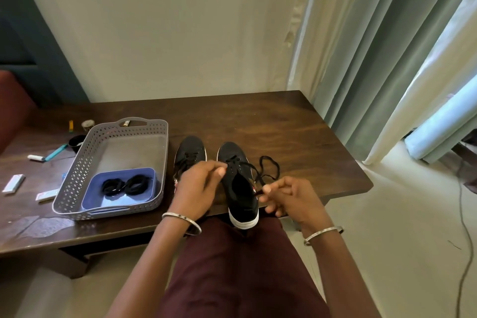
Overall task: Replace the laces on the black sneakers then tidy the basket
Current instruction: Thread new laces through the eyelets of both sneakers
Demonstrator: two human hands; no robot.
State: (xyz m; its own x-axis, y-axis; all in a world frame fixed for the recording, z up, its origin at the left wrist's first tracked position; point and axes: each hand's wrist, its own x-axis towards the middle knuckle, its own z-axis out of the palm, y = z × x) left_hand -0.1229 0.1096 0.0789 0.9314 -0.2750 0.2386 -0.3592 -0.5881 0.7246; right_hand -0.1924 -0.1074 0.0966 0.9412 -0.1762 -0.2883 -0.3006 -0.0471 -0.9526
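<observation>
Two black sneakers stand side by side on the dark wooden table (284, 124), toes pointing away from me. The left sneaker (190, 150) is partly hidden by my left hand (198, 186), whose thumb and fingers pinch the black lace (268, 170) at the eyelets of the right sneaker (240, 188). My right hand (286, 196) pinches the other end of that lace beside the shoe; a loose loop of it lies on the table to the right. The grey perforated basket (85, 162) sits left of the shoes, holding a blue tray (93, 188) with two coiled black laces (125, 184).
Small items lie left of the basket: a teal-handled tool (55, 151), white packets (14, 183), a black round object (74, 141), a yellow piece (71, 125). A wall stands behind the table, curtains hang at the right, and a cable (464, 240) runs over the floor.
</observation>
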